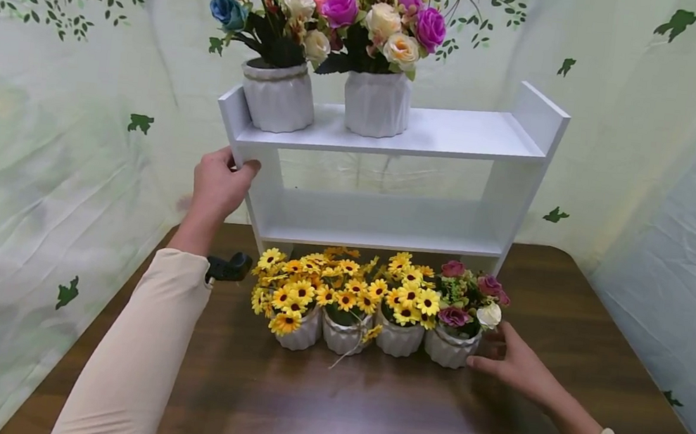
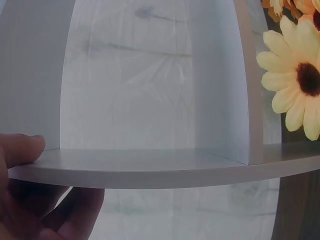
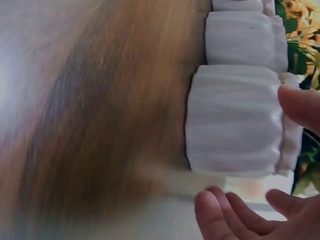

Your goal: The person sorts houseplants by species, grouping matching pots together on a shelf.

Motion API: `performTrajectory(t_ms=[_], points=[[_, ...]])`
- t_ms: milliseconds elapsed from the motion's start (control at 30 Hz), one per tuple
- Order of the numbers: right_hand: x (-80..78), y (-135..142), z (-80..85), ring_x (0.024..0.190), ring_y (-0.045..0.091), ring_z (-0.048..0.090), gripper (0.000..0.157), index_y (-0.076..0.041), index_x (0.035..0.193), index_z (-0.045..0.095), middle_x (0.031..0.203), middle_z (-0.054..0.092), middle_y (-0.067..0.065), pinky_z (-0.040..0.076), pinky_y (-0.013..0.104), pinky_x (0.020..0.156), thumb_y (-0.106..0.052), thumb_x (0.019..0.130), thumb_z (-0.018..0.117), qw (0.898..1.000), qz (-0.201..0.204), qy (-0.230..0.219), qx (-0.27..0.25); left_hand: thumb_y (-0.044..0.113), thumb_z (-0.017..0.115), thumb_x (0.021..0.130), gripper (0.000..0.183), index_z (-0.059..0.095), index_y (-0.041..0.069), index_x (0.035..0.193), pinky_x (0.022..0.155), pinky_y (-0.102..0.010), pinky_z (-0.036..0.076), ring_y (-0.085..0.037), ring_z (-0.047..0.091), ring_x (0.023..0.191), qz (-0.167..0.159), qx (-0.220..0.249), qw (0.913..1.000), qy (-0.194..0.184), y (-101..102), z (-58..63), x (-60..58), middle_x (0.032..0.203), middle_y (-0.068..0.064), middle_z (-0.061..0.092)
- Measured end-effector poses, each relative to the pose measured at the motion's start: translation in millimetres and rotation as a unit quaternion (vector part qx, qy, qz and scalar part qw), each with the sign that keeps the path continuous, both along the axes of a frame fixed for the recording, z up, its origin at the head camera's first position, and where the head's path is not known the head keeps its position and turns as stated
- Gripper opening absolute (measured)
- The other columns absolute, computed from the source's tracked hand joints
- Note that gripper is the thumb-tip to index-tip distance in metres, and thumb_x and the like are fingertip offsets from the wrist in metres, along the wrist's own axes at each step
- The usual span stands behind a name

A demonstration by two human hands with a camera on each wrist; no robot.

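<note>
My left hand (image 1: 219, 184) grips the left side panel of a white two-tier shelf (image 1: 465, 132), thumb on the inner face and fingers round the outside. In the left wrist view, the thumb and fingers straddle the edge of that white panel (image 2: 150, 178). At the right end of a row on the table, my right hand (image 1: 520, 366) is beside a white ribbed pot (image 1: 450, 349) of mauve and white flowers. In the right wrist view its thumb overlaps the pot's rim, while the other fingers (image 3: 207, 207) stand spread and apart from the pot (image 3: 232, 120).
Several pots of yellow daisies (image 1: 399, 339) line up left of that pot, before the shelf. On the top tier stand a pot with blue and cream roses (image 1: 279, 100) and another with purple and cream roses (image 1: 377, 107). A leaf-print cloth (image 1: 666, 158) hangs behind the brown table (image 1: 365, 417).
</note>
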State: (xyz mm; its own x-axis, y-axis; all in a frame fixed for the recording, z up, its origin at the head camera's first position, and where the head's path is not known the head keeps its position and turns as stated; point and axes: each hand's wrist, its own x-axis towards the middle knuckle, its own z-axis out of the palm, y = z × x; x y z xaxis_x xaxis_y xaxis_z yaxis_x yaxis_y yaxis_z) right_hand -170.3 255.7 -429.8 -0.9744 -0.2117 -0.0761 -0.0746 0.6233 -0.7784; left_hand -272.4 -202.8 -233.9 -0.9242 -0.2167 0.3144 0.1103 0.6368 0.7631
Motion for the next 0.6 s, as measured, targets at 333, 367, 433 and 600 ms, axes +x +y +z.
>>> performTrajectory(t_ms=[333,367,433,600], points=[[-11.4,-15.0,-17.0,0.129,0.043,0.048,0.097,0.000,0.154,0.016,0.147,0.042,0.031,0.047,0.047,0.097,-0.019,0.082,0.078,0.996,-0.015,0.038,-0.080,0.025,0.051,0.095,0.037,0.065,-0.002,0.116,0.094,-0.051,0.051,-0.033,0.062,0.110,0.008,-0.007,0.9999,-0.006,3.4,-0.7,0.2,0.125,-0.023,0.067],[-12.5,-15.4,-18.5,0.129,0.041,0.047,0.097,0.000,0.155,0.016,0.148,0.042,0.030,0.047,0.045,0.096,-0.019,0.082,0.078,0.996,-0.014,0.036,-0.084,0.025,0.051,0.095,0.037,0.065,-0.002,0.116,0.094,-0.051,0.051,-0.033,0.062,0.109,0.009,-0.006,0.9999,-0.008,3.1,-1.1,0.1,0.124,-0.023,0.067],[-14.5,-16.0,-21.3,0.130,0.040,0.046,0.097,-0.001,0.155,0.016,0.149,0.041,0.029,0.048,0.040,0.094,-0.020,0.083,0.078,0.995,-0.013,0.033,-0.093,0.026,0.051,0.095,0.037,0.066,-0.002,0.114,0.092,-0.050,0.052,-0.032,0.062,0.107,0.014,-0.005,0.9999,-0.006,3.0,-1.6,0.1,0.122,-0.023,0.068],[-18.6,-20.2,-30.0,0.127,0.035,0.048,0.094,-0.002,0.155,0.018,0.147,0.042,0.028,0.048,0.021,0.085,-0.018,0.083,0.077,0.992,-0.017,0.043,-0.118,0.025,0.052,0.094,0.035,0.067,-0.003,0.108,0.083,-0.044,0.051,-0.030,0.061,0.099,0.026,-0.008,0.9996,0.008,3.2,-1.8,0.5,0.114,-0.024,0.069]])
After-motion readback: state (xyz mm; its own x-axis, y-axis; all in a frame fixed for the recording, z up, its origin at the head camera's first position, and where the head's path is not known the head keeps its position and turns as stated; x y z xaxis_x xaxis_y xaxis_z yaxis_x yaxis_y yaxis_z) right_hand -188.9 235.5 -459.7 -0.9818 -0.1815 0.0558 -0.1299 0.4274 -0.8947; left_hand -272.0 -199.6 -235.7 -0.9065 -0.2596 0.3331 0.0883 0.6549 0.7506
